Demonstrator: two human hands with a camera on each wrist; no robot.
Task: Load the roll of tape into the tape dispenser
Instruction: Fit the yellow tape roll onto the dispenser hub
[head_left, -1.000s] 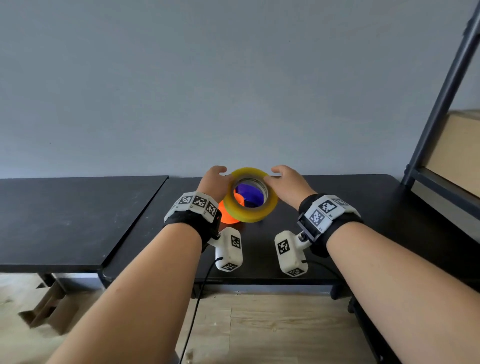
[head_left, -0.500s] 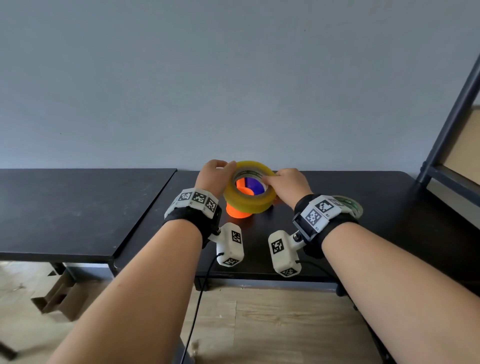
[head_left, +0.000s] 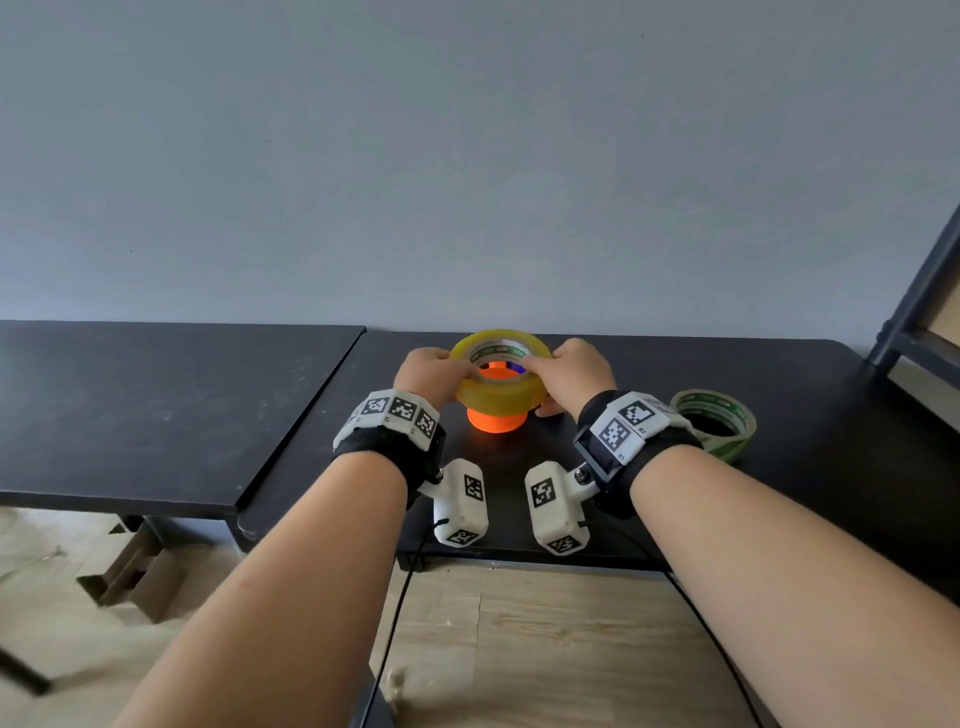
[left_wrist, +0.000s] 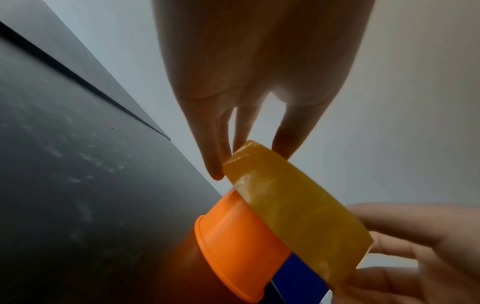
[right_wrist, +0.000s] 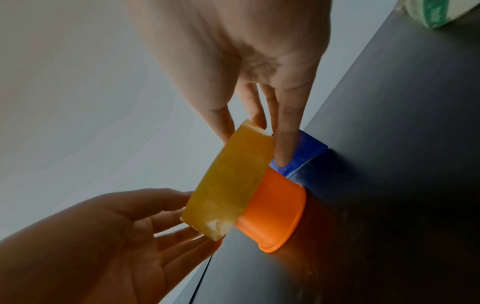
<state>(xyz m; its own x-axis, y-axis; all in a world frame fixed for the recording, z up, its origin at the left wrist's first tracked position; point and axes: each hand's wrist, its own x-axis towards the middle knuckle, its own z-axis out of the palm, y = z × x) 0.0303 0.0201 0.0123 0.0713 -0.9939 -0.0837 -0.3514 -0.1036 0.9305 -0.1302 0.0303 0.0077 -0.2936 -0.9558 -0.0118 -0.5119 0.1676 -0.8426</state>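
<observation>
A yellowish roll of tape (head_left: 497, 385) lies flat over the top of the orange drum of the tape dispenser (head_left: 494, 420), which stands on the black table (head_left: 810, 415). A blue part of the dispenser (right_wrist: 303, 152) shows behind the drum. My left hand (head_left: 431, 371) pinches the roll's left edge between thumb and fingers (left_wrist: 215, 162). My right hand (head_left: 571, 371) pinches the right edge, with one fingertip (right_wrist: 283, 152) down against the blue part. In both wrist views the roll (left_wrist: 296, 207) sits tilted on the drum (left_wrist: 233, 246), only partly down over it.
A second roll of tape with green print (head_left: 714, 423) lies on the table to the right, behind my right wrist. A second black table (head_left: 156, 405) adjoins on the left. A dark shelf frame (head_left: 919, 301) stands at the far right. Cardboard pieces (head_left: 135, 577) lie on the floor.
Both hands have brought the roll from upright, facing me, to lying flat and lowered it onto the orange drum. The camera view shifted, revealing the second roll at right.
</observation>
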